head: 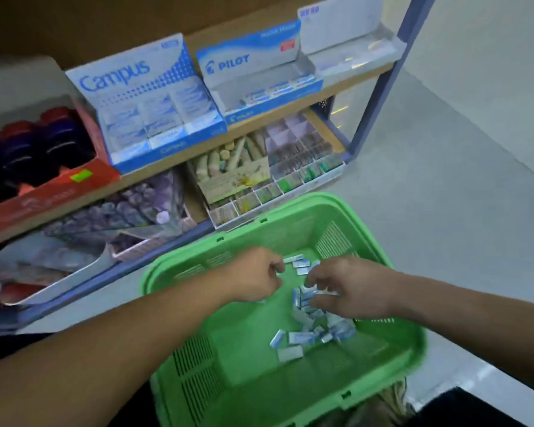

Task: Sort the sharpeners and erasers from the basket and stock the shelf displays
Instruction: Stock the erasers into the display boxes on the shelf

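Erasers [299,338], small blue-white blocks, in green basket [150,277]

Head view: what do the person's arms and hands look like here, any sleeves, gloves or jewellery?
The left forearm and right forearm are bare to the frame edge, with no sleeves in view. The left hand and right hand wear no gloves. No watch or band shows at either wrist. The picture is too blurred to rule out rings.
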The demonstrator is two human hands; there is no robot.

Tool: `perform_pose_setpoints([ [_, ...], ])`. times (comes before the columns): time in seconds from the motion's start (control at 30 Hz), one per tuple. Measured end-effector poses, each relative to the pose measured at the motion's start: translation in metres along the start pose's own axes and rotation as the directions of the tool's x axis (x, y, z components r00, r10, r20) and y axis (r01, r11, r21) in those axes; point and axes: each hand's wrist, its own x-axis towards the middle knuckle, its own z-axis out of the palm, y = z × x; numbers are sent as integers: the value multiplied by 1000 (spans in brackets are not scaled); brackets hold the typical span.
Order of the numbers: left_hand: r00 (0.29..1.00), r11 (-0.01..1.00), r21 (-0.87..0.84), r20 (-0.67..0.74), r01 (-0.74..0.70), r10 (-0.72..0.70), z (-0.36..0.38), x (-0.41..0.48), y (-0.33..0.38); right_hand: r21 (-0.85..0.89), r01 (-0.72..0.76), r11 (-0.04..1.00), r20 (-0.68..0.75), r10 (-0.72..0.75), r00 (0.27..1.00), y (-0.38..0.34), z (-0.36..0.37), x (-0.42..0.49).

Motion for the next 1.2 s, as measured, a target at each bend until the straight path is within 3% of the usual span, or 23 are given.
perform_pose_setpoints([
  [0.13,972,963,-131,28,235,-233,70,13,-34,-57,-189,980,60,193,979,27,54,26],
  [0.27,974,920,-320,68,226,-215,128,12,-29,-51,-241,969,152,246,957,29,93,43],
  [0.37,983,840,-518,5,159,-183,162,17,-11,-68,-303,951,111,309,945,32,113,50],
  [0.43,981,728,-674,-28,125,-194,178,23,-8,-36,-321,946,86,323,943,37,112,55],
  [0.53,966,575,-798,37,183,-256,184,28,-11,166,-375,912,14,378,926,41,101,59],
  [0.6,916,548,-791,37,271,-400,182,26,-21,318,-395,862,-24,424,905,37,96,60],
  [0.73,839,796,-529,-256,294,-480,163,20,-49,640,-386,664,14,492,871,25,89,57],
  [0.83,776,789,-495,-308,364,-551,149,23,-70,739,-413,533,15,599,800,14,91,56],
  [0.9,737,714,-539,-231,446,-635,152,23,-80,697,-520,493,92,658,748,5,96,55],
  [1.03,735,690,-548,-186,473,-652,163,14,-89,427,-700,572,109,736,668,-4,113,53],
  [1.13,757,708,-487,-135,512,-640,167,7,-88,471,-778,415,204,807,554,-6,133,62],
  [1.2,765,692,-494,-80,526,-639,167,5,-85,563,-764,316,190,850,492,-11,140,69],
])
